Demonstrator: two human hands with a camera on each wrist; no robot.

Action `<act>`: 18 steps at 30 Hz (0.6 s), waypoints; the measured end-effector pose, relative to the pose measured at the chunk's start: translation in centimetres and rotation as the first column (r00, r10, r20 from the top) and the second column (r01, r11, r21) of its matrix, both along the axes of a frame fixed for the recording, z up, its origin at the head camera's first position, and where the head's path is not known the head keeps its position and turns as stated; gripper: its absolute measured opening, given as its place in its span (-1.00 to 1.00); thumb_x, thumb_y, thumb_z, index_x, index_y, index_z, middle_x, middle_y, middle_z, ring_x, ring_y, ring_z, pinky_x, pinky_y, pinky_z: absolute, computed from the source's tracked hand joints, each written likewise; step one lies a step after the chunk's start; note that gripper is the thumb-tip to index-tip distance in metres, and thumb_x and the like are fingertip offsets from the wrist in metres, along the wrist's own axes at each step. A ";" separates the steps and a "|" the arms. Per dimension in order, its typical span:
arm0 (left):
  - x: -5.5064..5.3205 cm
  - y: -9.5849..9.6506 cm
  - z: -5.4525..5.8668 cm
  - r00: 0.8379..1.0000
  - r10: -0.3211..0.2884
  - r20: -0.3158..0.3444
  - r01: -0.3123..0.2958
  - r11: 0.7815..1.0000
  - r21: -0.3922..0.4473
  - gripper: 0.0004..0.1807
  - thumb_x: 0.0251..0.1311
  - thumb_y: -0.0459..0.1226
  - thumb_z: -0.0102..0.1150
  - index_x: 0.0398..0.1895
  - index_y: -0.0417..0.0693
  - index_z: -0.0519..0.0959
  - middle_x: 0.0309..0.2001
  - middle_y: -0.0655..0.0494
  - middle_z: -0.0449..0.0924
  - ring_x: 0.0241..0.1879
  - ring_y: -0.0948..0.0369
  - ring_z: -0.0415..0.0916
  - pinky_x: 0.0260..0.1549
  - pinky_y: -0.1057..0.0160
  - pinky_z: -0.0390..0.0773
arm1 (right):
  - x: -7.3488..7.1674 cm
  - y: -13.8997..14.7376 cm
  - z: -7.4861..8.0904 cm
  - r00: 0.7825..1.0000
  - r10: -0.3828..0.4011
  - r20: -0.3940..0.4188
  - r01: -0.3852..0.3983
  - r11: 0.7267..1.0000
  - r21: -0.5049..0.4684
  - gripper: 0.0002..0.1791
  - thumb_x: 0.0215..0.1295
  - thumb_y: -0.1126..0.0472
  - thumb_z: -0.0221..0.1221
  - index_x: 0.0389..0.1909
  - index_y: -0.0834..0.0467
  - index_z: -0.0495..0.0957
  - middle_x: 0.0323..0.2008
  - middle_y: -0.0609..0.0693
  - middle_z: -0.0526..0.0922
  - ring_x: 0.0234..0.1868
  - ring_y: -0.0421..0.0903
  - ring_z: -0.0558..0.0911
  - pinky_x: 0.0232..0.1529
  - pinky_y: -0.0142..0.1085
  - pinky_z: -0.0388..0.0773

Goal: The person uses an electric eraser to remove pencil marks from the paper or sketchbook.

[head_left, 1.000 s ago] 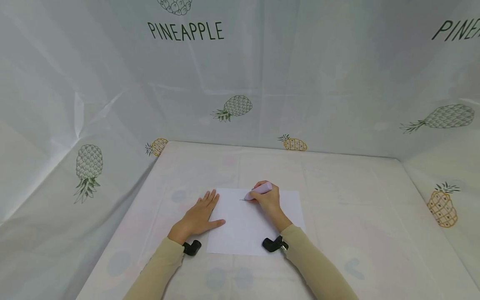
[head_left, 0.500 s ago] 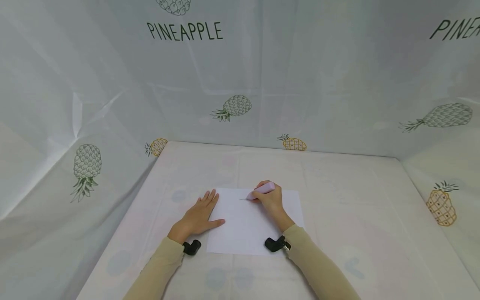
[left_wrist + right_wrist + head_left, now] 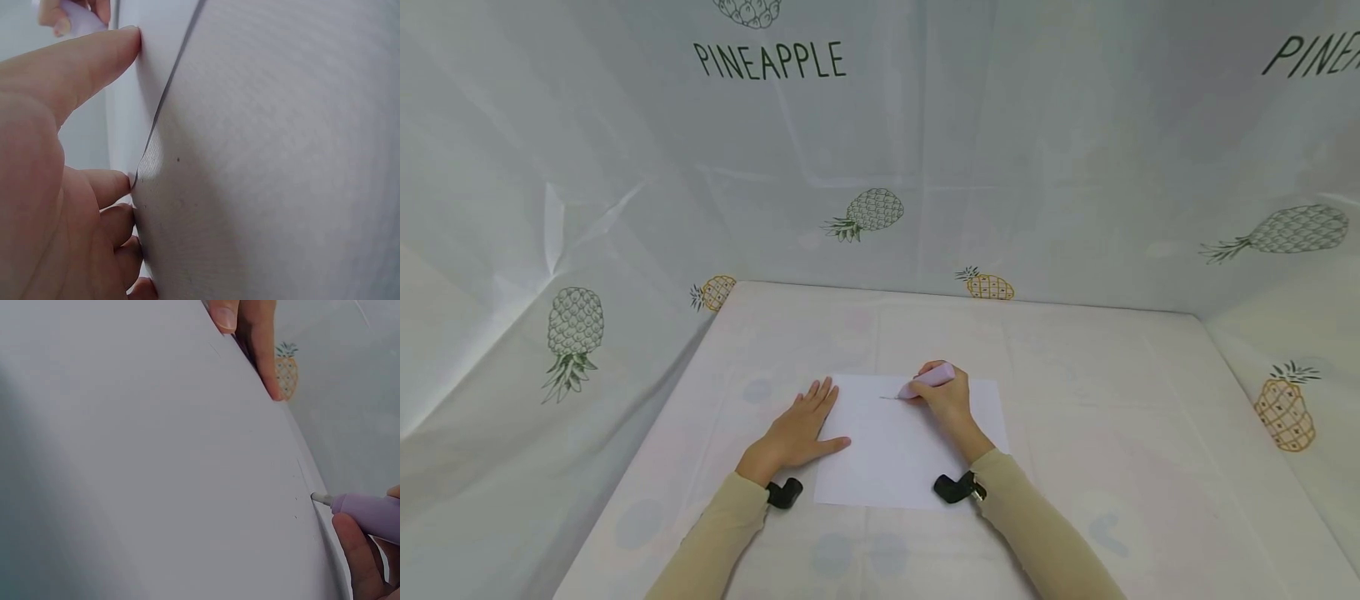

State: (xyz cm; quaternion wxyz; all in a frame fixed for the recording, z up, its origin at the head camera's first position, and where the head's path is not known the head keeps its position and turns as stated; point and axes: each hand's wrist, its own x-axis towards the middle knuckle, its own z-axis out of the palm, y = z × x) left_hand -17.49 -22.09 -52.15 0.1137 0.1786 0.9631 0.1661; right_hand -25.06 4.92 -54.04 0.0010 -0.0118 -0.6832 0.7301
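Paper [image 3: 880, 467]: flat on table [image 3: 1090, 467].
Left hand [image 3: 797, 432]: spread, grasping nothing, thumb on paper.
Right hand [image 3: 949, 405]: pinches pen [image 3: 938, 374], tip at paper's upper part.
Line [image 3: 887, 397]: apparently mid-drawing; next stroke likely needs steady paper.

Over the paper [image 3: 880, 467], passage runs between 2 obstacles: left hand [image 3: 797, 432] and right hand [image 3: 947, 406].

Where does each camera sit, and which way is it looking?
Head: on the person's head, facing forward and down at the paper; the left hand, right hand and sleeves show.
Left wrist: worn there, facing the paper's edge; both hands show, the left closer.
Right wrist: worn there, facing across the paper to the purple pen; parts of both hands show.
Both wrist views share paper and purple pen.
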 end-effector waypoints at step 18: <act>0.2 0.2 0.3 1.000 0.000 -0.007 0.000 1.000 0.001 0.05 0.32 0.23 0.10 0.57 -0.28 -0.06 0.58 -0.18 -0.22 0.54 -0.11 -0.27 0.45 -0.14 -0.09 | 0.0 -0.8 -0.1 1.000 -0.002 -0.010 0.001 0.999 -0.050 -0.76 -0.10 0.60 0.33 -0.37 0.40 0.55 -0.48 0.11 0.60 -0.46 -0.06 0.68 -0.50 -0.19 0.70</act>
